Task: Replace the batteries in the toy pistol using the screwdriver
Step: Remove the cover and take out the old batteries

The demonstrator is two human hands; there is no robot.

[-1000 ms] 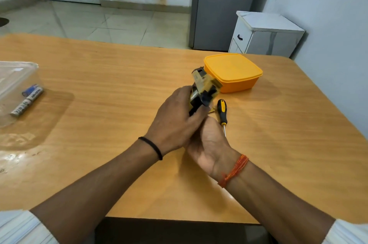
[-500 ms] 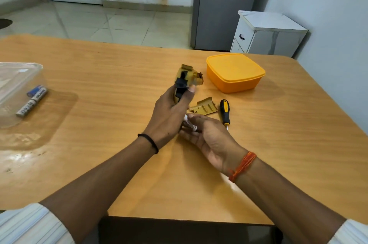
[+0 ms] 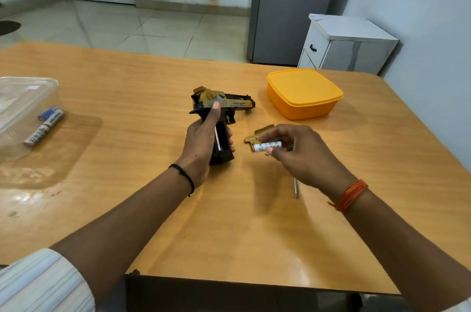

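Observation:
My left hand (image 3: 204, 144) grips the black handle of the gold-and-black toy pistol (image 3: 230, 102), barrel pointing right, thumb up on the slide. The handle's battery bay faces me with a battery showing inside. To its right, my right hand (image 3: 295, 152) pinches a white battery (image 3: 267, 146) between thumb and fingers, just above the table. The gold battery cover (image 3: 257, 134) lies on the table behind that hand. Only the metal tip of the screwdriver (image 3: 295, 188) shows below my right hand; its handle is hidden.
A closed orange box (image 3: 304, 93) stands at the back right of the wooden table (image 3: 142, 97). At the left edge a clear plastic container (image 3: 24, 100) holds two batteries (image 3: 47, 125). A white cabinet (image 3: 349, 44) stands beyond the table.
My left hand turned the pistol so its barrel points right and the bay faces me. My right hand drew away to the right, pinching a white battery.

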